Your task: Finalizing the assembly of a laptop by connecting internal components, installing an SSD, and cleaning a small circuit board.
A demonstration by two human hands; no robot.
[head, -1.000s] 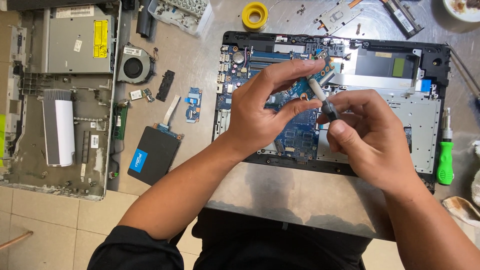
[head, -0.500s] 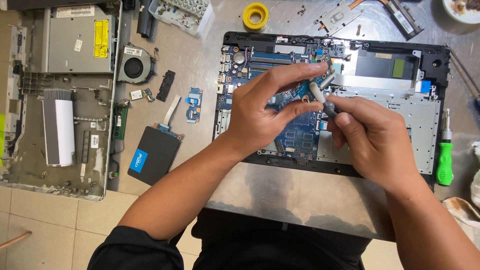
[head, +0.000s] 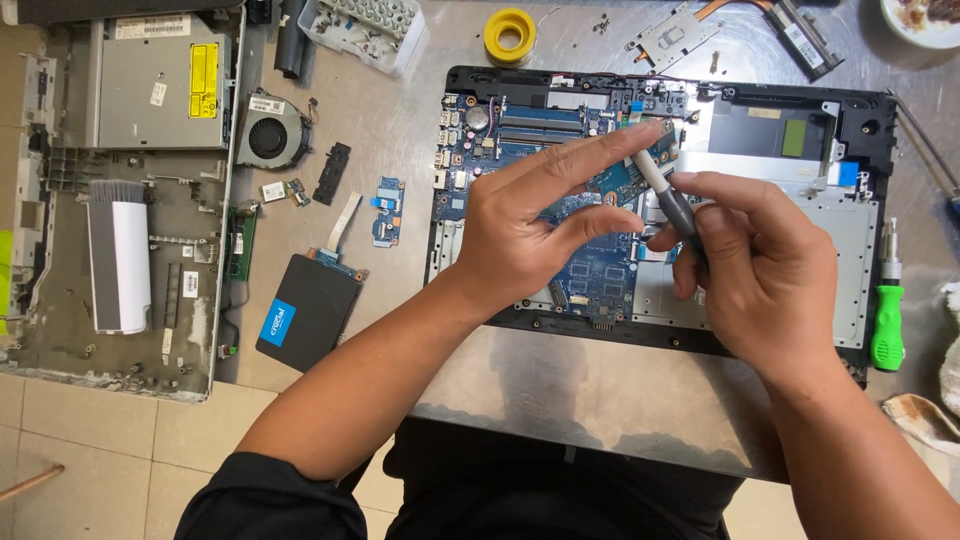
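Blue circuit board (head: pixel 590 260) lies exposed inside the opened black laptop base (head: pixel 760 120), which sits on the steel worktop (head: pixel 560 390) directly before the person.

Right hand (head: pixel 760 280): closed around a slim grey-handled tool (head: pixel 668 195), pinched between thumb and fingers, tip angled up and left toward the upper part of the board.

Left hand (head: pixel 530 225): holds nothing that can be seen. Index finger (head: pixel 610 150) is extended over the board, its tip just beside the tool's pale end; thumb and remaining fingers are loosely curled below.

Change over the last second: both hands have stayed over the same region of the board, and the tool has tilted slightly, its tip now closer to the left fingertip. By this reading, the work is held at one fixed spot and the finger steadies the tool or a small part; whatever lies under the tip is hidden.

Surroundings: green-handled screwdriver (head: pixel 886 325) at the right edge of the base; black drive (head: pixel 308 312), cooling fan (head: pixel 270 138) and yellow tape roll (head: pixel 510 35) lie well apart to the left and above.
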